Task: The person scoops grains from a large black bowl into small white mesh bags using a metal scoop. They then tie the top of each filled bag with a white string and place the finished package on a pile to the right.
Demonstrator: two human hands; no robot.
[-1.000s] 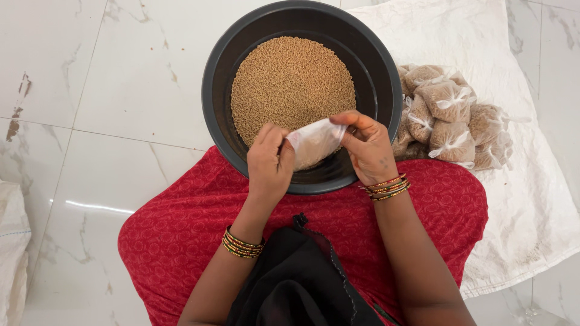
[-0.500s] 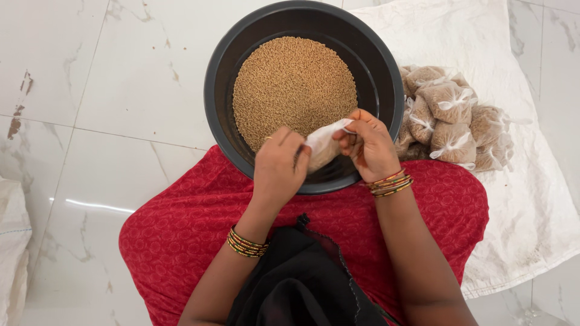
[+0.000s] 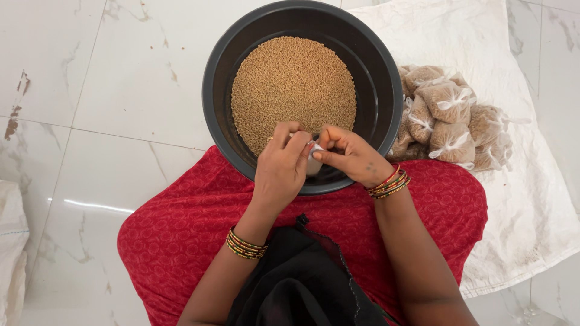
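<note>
- Pinched nearly closed, the right hand (image 3: 350, 158) grips a small clear plastic pouch (image 3: 314, 152) between thumb and fingertips.
- The left hand (image 3: 281, 166) curls tight around the same pouch from 9 o'clock; most of the pouch is hidden.
- Both hands meet over the 6 o'clock rim of a round black plastic basin (image 3: 386, 90) of tan grain (image 3: 293, 84).
- Tied, filled grain packets (image 3: 450, 118) lie on a white cloth (image 3: 531, 205) at the basin's 3 o'clock.
</note>
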